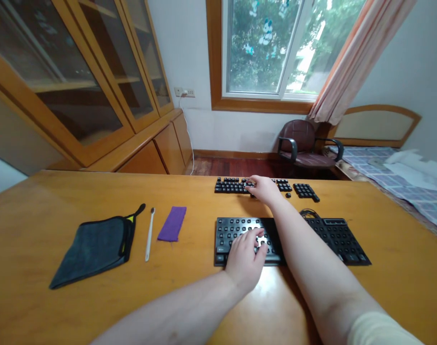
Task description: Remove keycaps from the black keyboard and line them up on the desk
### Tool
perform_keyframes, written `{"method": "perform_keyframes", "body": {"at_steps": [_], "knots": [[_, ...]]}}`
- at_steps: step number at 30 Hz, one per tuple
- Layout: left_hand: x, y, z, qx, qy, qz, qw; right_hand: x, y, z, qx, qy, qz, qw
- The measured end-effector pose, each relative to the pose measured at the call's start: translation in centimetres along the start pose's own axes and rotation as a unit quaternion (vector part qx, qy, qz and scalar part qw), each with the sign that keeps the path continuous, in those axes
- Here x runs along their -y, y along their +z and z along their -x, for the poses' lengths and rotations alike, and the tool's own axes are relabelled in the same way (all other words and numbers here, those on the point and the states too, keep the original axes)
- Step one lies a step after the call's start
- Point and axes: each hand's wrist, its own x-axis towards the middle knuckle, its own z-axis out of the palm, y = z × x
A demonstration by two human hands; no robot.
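A black keyboard (223,243) with most of its keycaps off lies in front of me on the wooden desk. My left hand (245,258) rests on its left half, thumb and fingers apart, holding nothing. Beyond the keyboard, removed keycaps (228,186) are laid out in rows near the desk's far edge. My right hand (263,189) reaches over the keyboard to these rows, fingertips closed on a dark keycap. My right forearm hides part of the keyboard's middle, and the hand covers some of the loose caps.
Left of the keyboard lie a purple cloth (172,224), a white toothbrush (149,235) and a folded dark grey cloth (99,247). The keyboard's coiled cable (309,212) sits behind it. Past the desk stand a chair (299,143), a bed (401,163) and a glass-doored cabinet (132,117).
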Motion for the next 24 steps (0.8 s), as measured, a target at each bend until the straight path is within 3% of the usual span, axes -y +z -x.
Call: {"method": "perform_keyframes", "body": {"at_steps": [9,14,24], "knots": [[0.1,0.2,0.0,0.003,0.006,-0.018,1.0,-0.5,2.6,0.3,0.102,-0.016,0.021,0.994],[0.0,0.1,-0.1,0.007,0.007,-0.018,1.0,-0.4,3.0,0.3,0.119,0.01,0.029,0.992],[0.1,0.2,-0.1,0.011,0.006,-0.017,1.0,-0.5,3.1,0.2,0.111,-0.003,0.033,0.993]]}}
